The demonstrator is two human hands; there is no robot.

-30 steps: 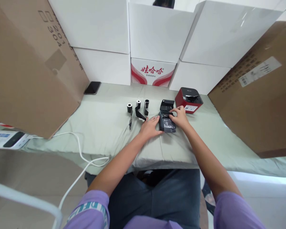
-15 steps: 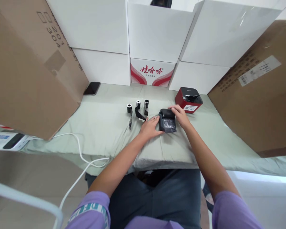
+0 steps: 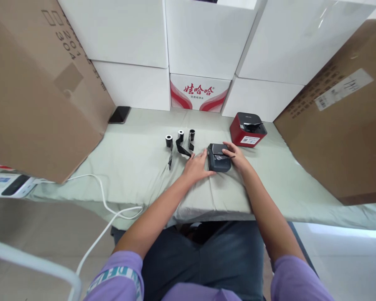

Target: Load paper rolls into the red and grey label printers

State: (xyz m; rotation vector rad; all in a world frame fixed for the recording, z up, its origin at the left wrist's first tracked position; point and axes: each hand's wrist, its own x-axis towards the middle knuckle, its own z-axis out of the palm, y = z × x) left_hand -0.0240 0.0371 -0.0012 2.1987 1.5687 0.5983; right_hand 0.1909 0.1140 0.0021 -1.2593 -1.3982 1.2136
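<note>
A small black printer [image 3: 218, 164] lies on the pale green cloth [image 3: 138, 163] with its lid down. My left hand [image 3: 196, 166] rests against its left side, fingers stretched along the edge. My right hand [image 3: 235, 154] lies on its top right, fingers pressing flat on the lid. Three small black rolls [image 3: 180, 138] stand just left of my left hand, with loose black strips trailing from them.
A red printer [image 3: 247, 129] sits behind on the right. White boxes [image 3: 203, 42] wall off the back; large brown cartons [image 3: 34, 92] stand left and right. A black phone [image 3: 119, 114] lies back left. A white cable [image 3: 103, 200] runs off the front left.
The black printer's lid was up a second ago; my right hand has pushed it down and now rests on the closed lid. My left hand has stayed at the side.
</note>
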